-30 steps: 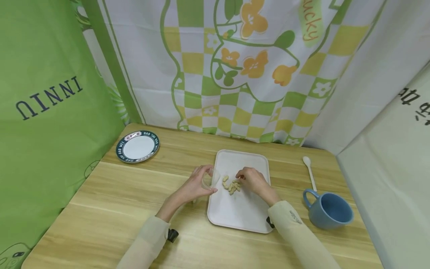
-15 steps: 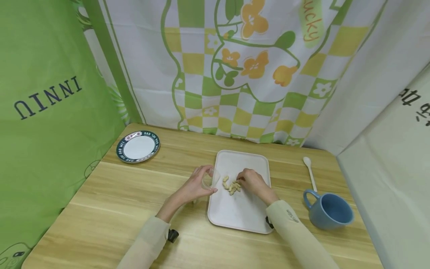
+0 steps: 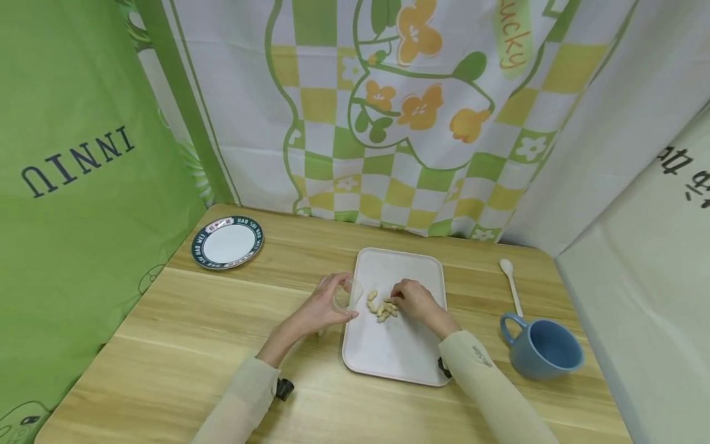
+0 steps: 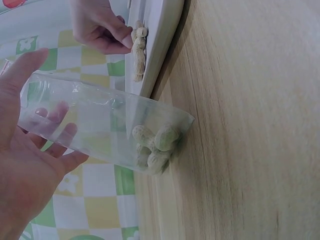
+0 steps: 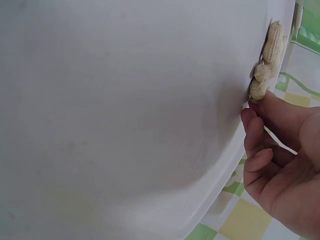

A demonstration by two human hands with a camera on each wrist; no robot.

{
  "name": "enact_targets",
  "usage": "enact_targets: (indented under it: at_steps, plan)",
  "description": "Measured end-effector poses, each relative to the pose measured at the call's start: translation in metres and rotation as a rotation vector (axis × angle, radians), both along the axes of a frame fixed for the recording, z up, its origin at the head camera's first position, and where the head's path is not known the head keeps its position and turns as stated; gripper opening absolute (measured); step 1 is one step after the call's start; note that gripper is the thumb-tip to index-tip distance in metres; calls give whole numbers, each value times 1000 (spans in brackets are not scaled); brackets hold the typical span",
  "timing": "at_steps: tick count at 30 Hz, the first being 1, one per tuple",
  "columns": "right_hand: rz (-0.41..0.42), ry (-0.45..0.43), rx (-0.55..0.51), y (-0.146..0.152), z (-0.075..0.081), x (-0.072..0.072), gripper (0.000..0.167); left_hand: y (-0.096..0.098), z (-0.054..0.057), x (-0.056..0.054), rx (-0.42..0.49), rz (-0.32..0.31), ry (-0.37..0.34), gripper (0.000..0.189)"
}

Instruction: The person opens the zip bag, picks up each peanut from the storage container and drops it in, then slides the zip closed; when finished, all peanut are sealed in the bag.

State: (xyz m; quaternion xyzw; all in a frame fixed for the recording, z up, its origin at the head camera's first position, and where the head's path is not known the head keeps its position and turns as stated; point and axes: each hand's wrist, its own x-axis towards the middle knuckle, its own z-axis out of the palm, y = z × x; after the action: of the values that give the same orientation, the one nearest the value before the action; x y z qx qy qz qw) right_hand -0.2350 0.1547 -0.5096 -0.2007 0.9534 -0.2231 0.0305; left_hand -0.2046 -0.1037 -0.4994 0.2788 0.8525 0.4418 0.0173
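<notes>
My left hand (image 3: pixel 322 303) grips a clear plastic cup (image 4: pixel 100 105) around its upper part, left of the white tray (image 3: pixel 396 351). Several unshelled peanuts (image 4: pixel 157 145) lie at the bottom of this cup, as the left wrist view shows. On the tray sits a small pile of peanuts (image 3: pixel 381 311). At the pile's right side is my right hand (image 3: pixel 417 301), thumb and forefinger pinching the end of a peanut (image 5: pixel 258 89). Its other fingers are curled. In the head view the back of this hand hides the fingertips.
A blue mug (image 3: pixel 546 348) stands right of the tray, with a white spoon (image 3: pixel 513 287) behind it. At the back left lies a round plate (image 3: pixel 228 242) with a dark patterned rim. A checked curtain (image 3: pixel 388 179) hangs along the wooden table's (image 3: pixel 166 370) back edge.
Over the last second the right hand has shifted very slightly at the pile, and a few peanuts there lie a little differently. The left hand and cup stay in place.
</notes>
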Motion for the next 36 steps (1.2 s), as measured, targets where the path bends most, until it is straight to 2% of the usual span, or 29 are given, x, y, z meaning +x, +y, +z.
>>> enact_targets:
  at_steps: [9,12,17,25,29,36]
  plan:
    - [-45,-13,-24,0,0,0,7,-1,0,0,-3,-1,4,75]
    - [-47,26,-56,0,4,0,6,-1,0,0,-1,-3,-7,76]
    - [3,93,-131,-3,15,2,5,0,-1,0,-5,1,-31,77]
    - [35,190,-239,-8,38,5,4,-1,0,-1,6,14,-7,76]
    - [57,267,-286,-11,48,8,7,-3,0,-1,12,20,-6,77]
    - [122,376,-333,-18,67,17,13,-5,-1,-3,6,16,-6,76]
